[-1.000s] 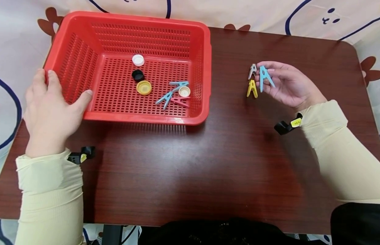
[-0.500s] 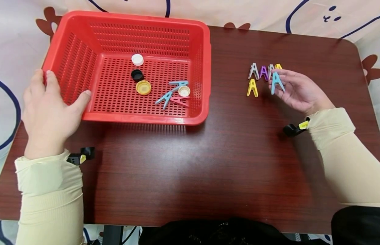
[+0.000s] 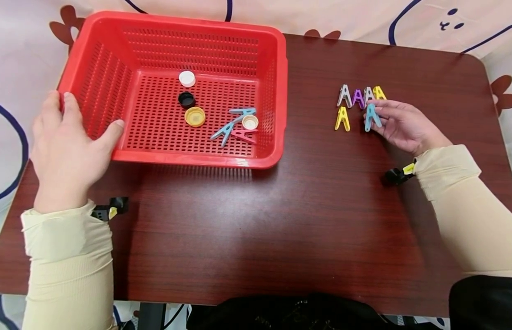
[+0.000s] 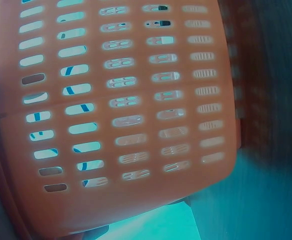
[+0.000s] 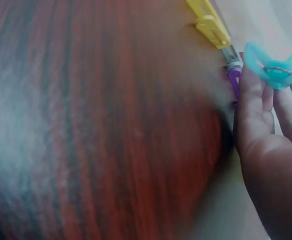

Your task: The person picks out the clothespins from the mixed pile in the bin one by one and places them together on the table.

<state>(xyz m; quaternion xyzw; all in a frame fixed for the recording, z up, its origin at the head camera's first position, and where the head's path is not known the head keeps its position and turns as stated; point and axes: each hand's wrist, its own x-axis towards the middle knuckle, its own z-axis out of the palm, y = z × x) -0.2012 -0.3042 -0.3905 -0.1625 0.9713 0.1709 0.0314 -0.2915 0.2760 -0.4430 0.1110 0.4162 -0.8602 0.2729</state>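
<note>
Head view shows the left hand [image 3: 70, 146], whose grip holds the near left corner of the red perforated plastic basket [image 3: 181, 162]. Over the dark brown wood-grained counter [image 3: 256, 238], just right of one yellow A-shaped plastic clothespin [image 3: 342, 120], the narrow grip of the right hand [image 3: 408, 127] pinches a light-blue A-shaped plastic clothespin [image 3: 372, 117].

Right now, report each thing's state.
Red basket: upright, held by left hand
White cap: lying in basket
Black cap: lying in basket
Yellow cap: lying in basket
Cream cap: among basket clothespins
Pink clothespin: lying in basket
Two blue clothespins: lying in basket
Held blue clothespin: pinched by right hand
Two gray clothespins: on table
Purple clothespin: on table
Two yellow clothespins: on table
</note>
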